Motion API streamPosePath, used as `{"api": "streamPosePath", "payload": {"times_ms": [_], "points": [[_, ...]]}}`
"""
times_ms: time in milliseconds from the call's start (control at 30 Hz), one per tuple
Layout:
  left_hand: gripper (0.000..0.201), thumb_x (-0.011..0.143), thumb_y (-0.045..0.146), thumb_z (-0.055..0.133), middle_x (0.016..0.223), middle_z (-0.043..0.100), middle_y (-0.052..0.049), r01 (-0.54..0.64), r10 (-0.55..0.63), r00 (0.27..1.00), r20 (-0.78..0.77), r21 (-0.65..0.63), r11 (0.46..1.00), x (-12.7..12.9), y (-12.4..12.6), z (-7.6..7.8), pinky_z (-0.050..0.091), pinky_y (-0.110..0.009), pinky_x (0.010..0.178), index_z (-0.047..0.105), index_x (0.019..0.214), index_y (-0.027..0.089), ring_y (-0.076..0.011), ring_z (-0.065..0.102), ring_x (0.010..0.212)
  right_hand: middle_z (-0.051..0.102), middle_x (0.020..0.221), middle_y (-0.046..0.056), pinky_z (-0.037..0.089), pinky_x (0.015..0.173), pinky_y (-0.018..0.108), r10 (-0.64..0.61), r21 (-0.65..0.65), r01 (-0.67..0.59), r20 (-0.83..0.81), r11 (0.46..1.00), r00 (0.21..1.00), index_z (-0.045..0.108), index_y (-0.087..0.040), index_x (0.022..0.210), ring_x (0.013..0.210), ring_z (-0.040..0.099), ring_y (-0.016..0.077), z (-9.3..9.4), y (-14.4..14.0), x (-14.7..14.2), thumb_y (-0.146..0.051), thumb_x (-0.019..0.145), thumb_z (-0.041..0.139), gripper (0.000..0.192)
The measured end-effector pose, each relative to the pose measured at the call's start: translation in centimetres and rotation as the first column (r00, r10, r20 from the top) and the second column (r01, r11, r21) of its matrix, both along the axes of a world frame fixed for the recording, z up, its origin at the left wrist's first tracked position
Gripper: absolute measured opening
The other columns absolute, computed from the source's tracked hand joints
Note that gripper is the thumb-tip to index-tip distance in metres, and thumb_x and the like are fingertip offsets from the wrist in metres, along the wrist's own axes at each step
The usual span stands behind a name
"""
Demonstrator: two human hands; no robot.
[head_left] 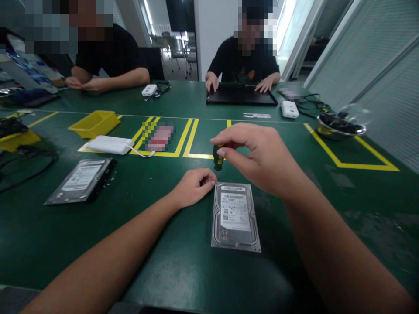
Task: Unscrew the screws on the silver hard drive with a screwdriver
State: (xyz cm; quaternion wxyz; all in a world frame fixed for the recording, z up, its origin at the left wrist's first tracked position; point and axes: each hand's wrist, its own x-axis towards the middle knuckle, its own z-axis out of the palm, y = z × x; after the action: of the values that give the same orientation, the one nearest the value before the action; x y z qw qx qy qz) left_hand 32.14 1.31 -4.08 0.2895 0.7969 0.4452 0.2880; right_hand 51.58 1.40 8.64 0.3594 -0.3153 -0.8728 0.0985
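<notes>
A silver hard drive (253,233) with a white label lies flat in front of me. My right hand (262,159) is closed on a short dark screwdriver (218,162) with yellow markings, thumb and fingers pinching its handle from above. The screwdriver stands nearly upright, its thin shaft pointing down at the drive's far left corner. At that same corner, my left hand (193,187) rests on the table with thumb and fingertips pinched together beside the shaft. What they hold, if anything, is too small to make out.
Another hard drive (80,181) lies at left, near small loose bits. Beyond are a white power bank (110,145), a yellow bin (94,124) and a metal bowl (340,127) of dark parts. Across the green table (176,270), a person handles a black panel (241,94); another person sits left.
</notes>
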Motion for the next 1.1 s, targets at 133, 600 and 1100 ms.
{"api": "streamPosePath", "payload": {"times_ms": [133, 600, 1100], "points": [[0.009, 0.086, 0.018, 0.055, 0.077, 0.064, 0.001, -0.01, 0.01, 1.0, 0.006, 0.01, 1.0, 0.0, 0.0, -0.2, 0.038, -0.025, 0.061, 0.064, 0.084, 0.016, -0.0128, 0.055, 0.067, 0.064, 0.082, 0.001, 0.041, 0.069, 0.028, -0.069, 0.045, 0.069, -0.018, 0.997, 0.997, 0.068, -0.016, 0.086, 0.075, 0.056, 0.0141, -0.8, 0.3, -0.6, -0.024, 0.081, 0.07, 0.01], [0.009, 0.086, 0.017, 0.055, 0.073, 0.061, 0.002, -0.001, 0.002, 1.0, -0.012, 0.035, 0.999, 0.0, 0.0, -0.2, 0.036, -0.025, 0.06, 0.064, 0.084, 0.015, -0.0121, 0.052, 0.065, 0.048, 0.071, -0.003, 0.032, 0.062, 0.027, -0.197, 0.192, 0.212, -0.098, 0.958, 0.976, 0.054, -0.017, 0.078, 0.062, 0.04, 0.0103, -2.6, 0.6, -1.7, -0.04, 0.081, 0.072, 0.03], [0.012, 0.086, 0.016, 0.055, 0.077, 0.064, 0.001, 0.006, -0.006, 1.0, -0.006, 0.034, 0.999, 0.0, 0.1, -0.1, 0.038, -0.025, 0.063, 0.067, 0.089, 0.015, -0.013, 0.055, 0.069, 0.061, 0.084, 0.006, 0.04, 0.071, 0.028, -0.173, 0.165, 0.171, 0.0, 0.971, 0.985, 0.07, -0.012, 0.089, 0.08, 0.057, 0.0164, -1.3, 0.0, -1.3, -0.02, 0.085, 0.06, 0.014]]}}
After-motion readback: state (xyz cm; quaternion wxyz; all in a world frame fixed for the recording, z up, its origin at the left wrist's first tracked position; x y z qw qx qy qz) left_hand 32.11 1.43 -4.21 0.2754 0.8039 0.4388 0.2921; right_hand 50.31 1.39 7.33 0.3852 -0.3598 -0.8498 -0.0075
